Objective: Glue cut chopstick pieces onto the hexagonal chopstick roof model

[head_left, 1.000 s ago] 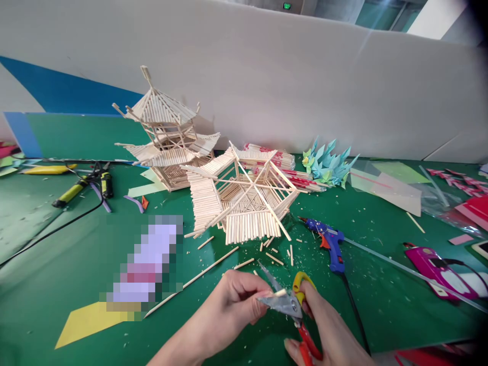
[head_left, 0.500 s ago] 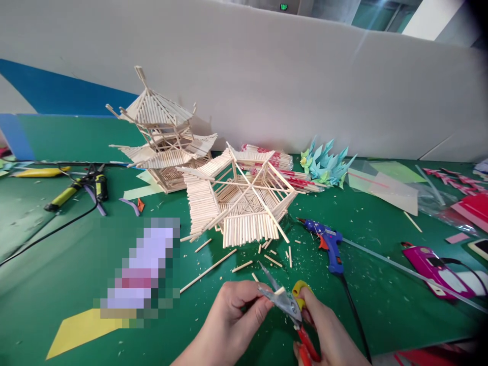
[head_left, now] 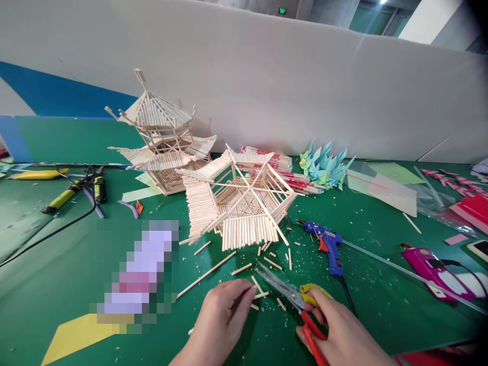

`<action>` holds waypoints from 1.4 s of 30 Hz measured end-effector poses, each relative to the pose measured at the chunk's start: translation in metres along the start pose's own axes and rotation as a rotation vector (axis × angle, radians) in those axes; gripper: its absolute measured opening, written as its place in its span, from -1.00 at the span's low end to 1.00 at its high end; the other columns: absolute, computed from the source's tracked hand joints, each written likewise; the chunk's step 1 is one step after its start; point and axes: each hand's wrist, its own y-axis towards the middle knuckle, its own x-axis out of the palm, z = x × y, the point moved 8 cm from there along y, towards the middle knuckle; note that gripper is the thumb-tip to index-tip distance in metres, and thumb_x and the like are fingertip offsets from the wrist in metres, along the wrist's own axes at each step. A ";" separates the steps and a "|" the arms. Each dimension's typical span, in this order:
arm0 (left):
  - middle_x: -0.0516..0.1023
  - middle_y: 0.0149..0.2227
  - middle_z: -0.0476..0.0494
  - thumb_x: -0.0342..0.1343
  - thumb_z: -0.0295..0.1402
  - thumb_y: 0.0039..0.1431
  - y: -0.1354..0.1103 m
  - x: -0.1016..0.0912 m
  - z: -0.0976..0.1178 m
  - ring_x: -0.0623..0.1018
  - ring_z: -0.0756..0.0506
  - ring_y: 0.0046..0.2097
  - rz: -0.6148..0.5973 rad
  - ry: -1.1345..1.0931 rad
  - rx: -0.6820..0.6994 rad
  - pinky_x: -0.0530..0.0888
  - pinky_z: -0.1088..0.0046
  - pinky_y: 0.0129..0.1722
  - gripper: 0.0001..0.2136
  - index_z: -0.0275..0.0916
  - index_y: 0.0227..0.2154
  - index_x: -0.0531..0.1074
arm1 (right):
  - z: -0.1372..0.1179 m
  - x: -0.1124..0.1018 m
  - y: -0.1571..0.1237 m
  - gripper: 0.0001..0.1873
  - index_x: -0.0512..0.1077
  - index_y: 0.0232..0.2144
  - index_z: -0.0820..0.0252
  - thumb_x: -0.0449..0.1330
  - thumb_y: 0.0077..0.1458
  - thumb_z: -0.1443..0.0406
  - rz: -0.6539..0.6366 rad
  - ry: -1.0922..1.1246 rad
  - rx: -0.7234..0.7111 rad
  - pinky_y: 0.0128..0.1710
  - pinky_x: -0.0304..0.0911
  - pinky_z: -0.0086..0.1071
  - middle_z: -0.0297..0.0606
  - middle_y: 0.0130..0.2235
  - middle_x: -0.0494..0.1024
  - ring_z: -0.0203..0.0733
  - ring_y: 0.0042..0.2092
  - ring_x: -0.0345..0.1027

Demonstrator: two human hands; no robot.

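My left hand (head_left: 225, 317) is closed, thumb and fingers pinching a thin wooden stick (head_left: 262, 295) whose tip pokes out to the right. My right hand (head_left: 333, 323) grips scissors (head_left: 292, 294) by their red and yellow handles. Their blades lie nearly together, pointing up and left, just right of the stick and apart from it. Beyond both hands sits a hexagonal stick frame (head_left: 249, 231), its roof partly covered with rows of short sticks. Short cut pieces (head_left: 272, 263) lie scattered between this frame and the hands.
A stick pagoda (head_left: 160, 112) stands behind on the left. To the right lie a blue glue gun (head_left: 328, 244) with its cord and a magenta device (head_left: 430, 269). Folded paper pieces (head_left: 328, 165) sit at the back; pliers (head_left: 93, 183) and yellow paper (head_left: 72, 338) are left.
The scissor blades have closed from a wider opening and moved off the stick to the right. My left hand has shifted slightly left. More short pieces show on the table near it.
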 end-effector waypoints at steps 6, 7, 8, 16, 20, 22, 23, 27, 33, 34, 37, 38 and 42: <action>0.45 -0.45 -0.12 -0.14 -0.42 0.13 -0.001 -0.010 -0.011 0.44 -0.05 -0.44 0.096 0.176 0.066 0.37 0.46 -0.43 -0.81 -0.23 -0.37 0.40 | 0.029 -0.015 0.002 -0.59 0.29 -0.15 0.25 0.07 -0.11 0.24 0.153 -0.344 -0.039 -0.21 0.25 -0.21 -0.07 -0.15 0.42 0.00 -0.14 0.31; 0.45 -0.44 -0.13 -0.14 -0.42 0.12 0.000 -0.010 -0.011 0.44 -0.06 -0.43 0.112 0.217 0.082 0.37 0.44 -0.43 -0.80 -0.23 -0.36 0.40 | 0.031 -0.018 0.000 -0.53 0.27 -0.10 0.30 0.08 -0.12 0.24 0.179 -0.382 -0.058 -0.16 0.23 -0.17 -0.03 -0.10 0.39 0.04 -0.09 0.28; 0.46 -0.42 -0.13 -0.13 -0.42 0.12 0.001 -0.010 -0.011 0.43 -0.06 -0.43 0.126 0.259 0.094 0.36 0.43 -0.42 -0.80 -0.22 -0.35 0.40 | 0.031 -0.022 -0.002 -0.49 0.27 -0.09 0.33 0.10 -0.13 0.22 0.205 -0.421 -0.077 -0.14 0.21 -0.15 0.00 -0.08 0.38 0.06 -0.07 0.26; 0.47 -0.43 -0.15 -0.14 -0.46 0.12 0.023 0.009 -0.013 0.42 -0.11 -0.37 0.126 0.514 0.148 0.28 0.34 -0.37 -0.79 -0.24 -0.39 0.42 | -0.027 -0.060 0.031 -0.77 0.33 -0.23 0.21 -0.06 0.09 0.36 0.448 -0.543 -0.326 -0.26 0.27 -0.41 -0.21 -0.25 0.49 -0.21 -0.23 0.37; 0.46 -0.40 -0.17 -0.12 -0.50 0.10 0.025 0.015 -0.022 0.40 -0.13 -0.33 0.142 0.522 0.138 0.27 0.31 -0.34 -0.80 -0.24 -0.39 0.42 | -0.044 -0.052 0.078 -0.76 0.34 -0.21 0.25 -0.05 0.08 0.43 0.455 -0.619 -0.360 -0.16 0.21 -0.39 -0.19 -0.20 0.48 -0.21 -0.18 0.34; 0.46 -0.39 -0.17 -0.11 -0.51 0.10 0.024 0.015 -0.024 0.40 -0.14 -0.32 0.145 0.517 0.140 0.27 0.30 -0.33 -0.80 -0.24 -0.37 0.42 | -0.047 -0.048 0.094 -0.78 0.35 -0.25 0.29 -0.04 0.08 0.46 0.444 -0.671 -0.346 -0.20 0.23 -0.33 -0.17 -0.26 0.48 -0.18 -0.20 0.34; 0.46 -0.38 -0.17 -0.11 -0.50 0.10 0.024 0.015 -0.025 0.40 -0.14 -0.31 0.148 0.514 0.142 0.27 0.30 -0.33 -0.80 -0.24 -0.35 0.42 | -0.048 -0.046 0.100 -0.81 0.36 -0.28 0.29 -0.03 0.09 0.45 0.433 -0.697 -0.336 -0.24 0.25 -0.31 -0.19 -0.30 0.48 -0.18 -0.23 0.34; 0.45 -0.36 -0.19 -0.13 -0.45 0.13 0.022 0.011 -0.023 0.39 -0.14 -0.29 0.169 0.492 0.148 0.28 0.29 -0.31 -0.80 -0.26 -0.31 0.40 | -0.055 -0.038 0.111 -0.87 0.36 -0.31 0.27 0.04 0.10 0.34 0.370 -0.762 -0.319 -0.26 0.26 -0.25 -0.28 -0.29 0.45 -0.25 -0.26 0.34; 0.45 -0.35 -0.19 -0.11 -0.45 0.12 0.017 0.006 -0.023 0.38 -0.14 -0.28 0.227 0.443 0.174 0.27 0.29 -0.33 -0.81 -0.26 -0.31 0.41 | -0.061 -0.037 0.113 -0.87 0.37 -0.32 0.29 0.06 0.08 0.34 0.338 -0.698 -0.304 -0.24 0.25 -0.23 -0.26 -0.27 0.44 -0.23 -0.24 0.34; 0.45 -0.35 -0.19 -0.11 -0.46 0.12 0.015 0.005 -0.023 0.38 -0.14 -0.29 0.247 0.425 0.185 0.27 0.29 -0.34 -0.81 -0.26 -0.32 0.41 | -0.061 -0.038 0.112 -0.90 0.38 -0.36 0.31 0.08 0.06 0.38 0.340 -0.664 -0.302 -0.25 0.25 -0.23 -0.25 -0.31 0.45 -0.21 -0.25 0.34; 0.46 -0.39 -0.20 -0.08 -0.50 0.09 0.009 -0.003 -0.017 0.37 -0.12 -0.34 0.334 0.306 0.249 0.27 0.32 -0.37 -0.82 -0.29 -0.32 0.42 | -0.060 -0.044 0.099 -0.89 0.40 -0.43 0.29 0.10 -0.04 0.48 0.353 -0.509 -0.313 -0.31 0.25 -0.29 -0.22 -0.39 0.46 -0.17 -0.32 0.35; 0.46 -0.40 -0.20 -0.07 -0.51 0.08 0.007 -0.006 -0.013 0.37 -0.11 -0.36 0.363 0.237 0.268 0.27 0.33 -0.38 -0.82 -0.30 -0.31 0.42 | -0.060 -0.045 0.091 -0.87 0.40 -0.42 0.26 0.09 -0.04 0.48 0.356 -0.439 -0.324 -0.34 0.26 -0.34 -0.23 -0.40 0.46 -0.19 -0.35 0.36; 0.45 -0.45 -0.19 -0.04 -0.45 0.08 0.010 -0.005 -0.005 0.40 -0.06 -0.41 0.303 -0.265 0.145 0.31 0.43 -0.42 -0.85 -0.34 -0.41 0.43 | -0.063 -0.036 0.051 -0.84 0.34 -0.33 0.22 -0.03 0.10 0.33 0.343 -0.149 -0.376 -0.48 0.28 -0.55 -0.32 -0.44 0.46 -0.33 -0.44 0.36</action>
